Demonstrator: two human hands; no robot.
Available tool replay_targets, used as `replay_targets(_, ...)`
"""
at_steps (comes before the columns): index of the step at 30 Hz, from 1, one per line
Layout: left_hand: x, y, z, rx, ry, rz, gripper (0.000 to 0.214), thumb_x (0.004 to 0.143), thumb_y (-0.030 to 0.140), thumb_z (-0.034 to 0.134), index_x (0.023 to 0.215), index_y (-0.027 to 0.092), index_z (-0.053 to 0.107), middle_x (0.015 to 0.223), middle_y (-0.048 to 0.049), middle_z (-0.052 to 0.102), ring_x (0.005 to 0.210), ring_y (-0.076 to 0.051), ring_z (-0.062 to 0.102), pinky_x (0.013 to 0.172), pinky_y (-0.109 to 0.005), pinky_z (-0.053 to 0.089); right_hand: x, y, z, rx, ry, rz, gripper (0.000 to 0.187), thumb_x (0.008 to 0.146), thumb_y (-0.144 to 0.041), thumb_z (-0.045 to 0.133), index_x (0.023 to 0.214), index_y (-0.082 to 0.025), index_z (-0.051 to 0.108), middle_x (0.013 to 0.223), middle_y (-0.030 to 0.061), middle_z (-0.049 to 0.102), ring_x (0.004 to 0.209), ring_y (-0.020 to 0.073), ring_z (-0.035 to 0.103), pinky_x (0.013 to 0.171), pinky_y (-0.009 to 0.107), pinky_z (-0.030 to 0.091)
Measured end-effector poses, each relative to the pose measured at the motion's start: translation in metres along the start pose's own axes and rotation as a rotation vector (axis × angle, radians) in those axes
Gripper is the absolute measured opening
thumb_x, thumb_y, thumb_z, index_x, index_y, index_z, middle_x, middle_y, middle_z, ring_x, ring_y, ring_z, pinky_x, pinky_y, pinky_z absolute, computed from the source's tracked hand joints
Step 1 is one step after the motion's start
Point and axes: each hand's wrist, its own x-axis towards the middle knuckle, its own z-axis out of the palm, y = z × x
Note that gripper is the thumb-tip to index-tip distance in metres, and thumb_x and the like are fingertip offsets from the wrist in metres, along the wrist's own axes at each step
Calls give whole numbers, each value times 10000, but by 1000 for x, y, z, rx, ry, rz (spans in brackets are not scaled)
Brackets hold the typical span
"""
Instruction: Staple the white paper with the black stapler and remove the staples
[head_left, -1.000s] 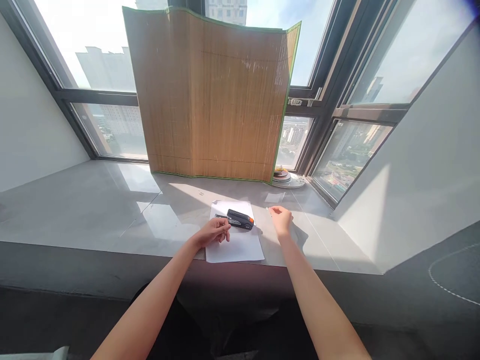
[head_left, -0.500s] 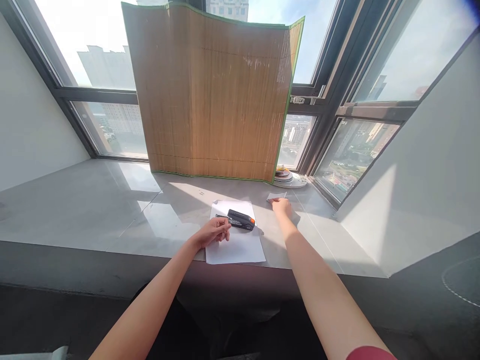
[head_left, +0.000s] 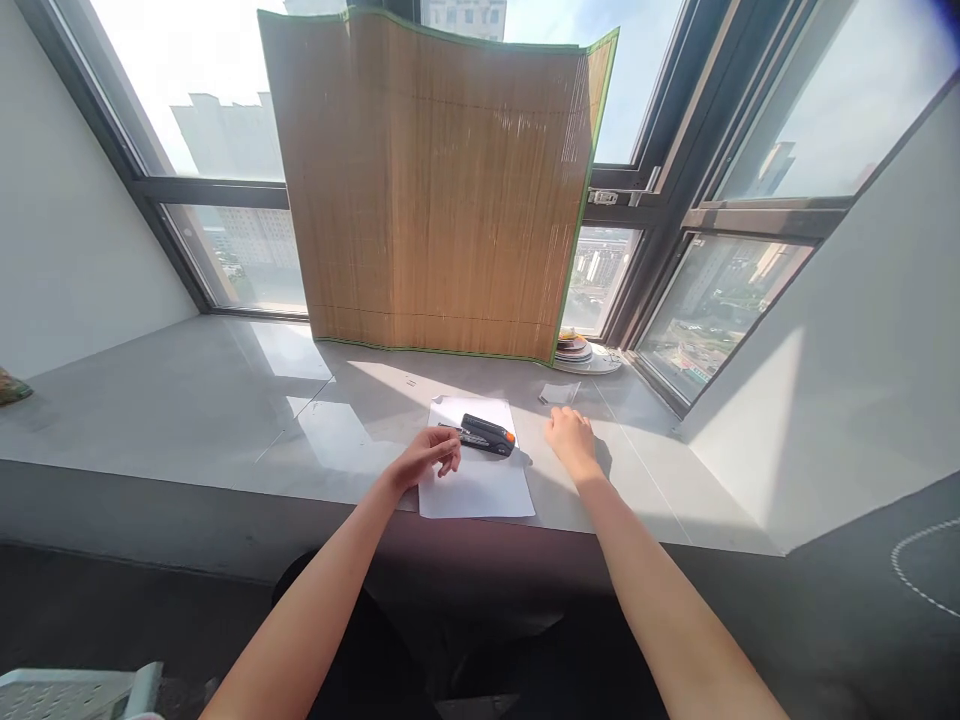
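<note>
A black stapler [head_left: 487, 436] with an orange end lies on white paper [head_left: 480, 490] on the sill. My left hand [head_left: 433, 455] is over the paper's left part, at the stapler's left end. Its fingers are curled and pinched; whatever they may hold is too small to make out. To the right of the paper, my right hand [head_left: 570, 437] rests low over the sill with its fingers bent under, and nothing shows in them. Just beyond its fingertips lies a small clear packet [head_left: 559, 393], apart from the hand.
A bamboo mat [head_left: 450, 200] with green edging stands upright against the window behind. Stacked plates [head_left: 592, 358] sit at its lower right corner. Small thin bits [head_left: 411, 381] lie on the grey sill [head_left: 247, 420]. A white perforated piece [head_left: 75, 690] shows at lower left.
My right hand has let go of the small packet and drawn back towards me. My left hand stays by the stapler. The view has shifted slightly.
</note>
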Motion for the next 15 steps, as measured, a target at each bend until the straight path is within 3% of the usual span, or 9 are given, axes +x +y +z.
replay_targets(2,-1,-2,-6,-10,134,104,502,936,646,659,772,174,607,625,-27,614,491,-106,489,519,-263,392,-1,0,0,-34,-41,2,211,949,-149,476,894,-218,668,954,119,668,954,261,605,792,343,376)
replay_targets(4,2,-5,-19,26,385,184,507,986,663,531,794,197,582,591,1,551,477,-111,448,499,-266,371,2,1,1,-42,-63,27,226,953,-161,459,925,-223,674,935,105,666,898,249,604,736,334,354)
replay_targets(7,18,-9,-52,394,756,84,422,1059,524,373,834,219,558,663,-20,580,549,-140,509,538,-280,420,6,4,1,-43,-92,38,240,956,-171,449,952,-224,683,901,93,677,815,235,599,693,335,321)
replay_targets(8,25,-10,-64,597,804,-15,365,1057,460,387,852,220,572,719,-35,620,609,-156,561,583,-291,459,7,4,1,-43,-98,41,242,956,-173,450,958,-224,686,897,93,682,804,234,600,686,336,313)
replay_targets(10,41,-11,-87,736,848,-82,230,1008,328,478,851,216,603,824,-72,671,747,-201,632,700,-336,512,7,5,2,-42,-109,47,243,958,-183,456,972,-229,694,902,97,694,805,236,607,681,335,304)
replay_targets(13,63,-14,-110,878,876,-108,109,935,182,554,928,214,657,1117,-134,690,1061,-273,658,958,-416,518,7,5,3,-35,-116,51,237,966,-201,465,992,-235,697,909,99,704,808,239,610,679,334,299)
replay_targets(15,77,-16,-118,968,847,-101,178,905,137,585,1023,218,692,1313,-149,651,1276,-310,590,1109,-450,453,7,6,4,-28,-111,40,230,968,-200,467,998,-234,692,902,96,704,800,237,608,681,333,295)
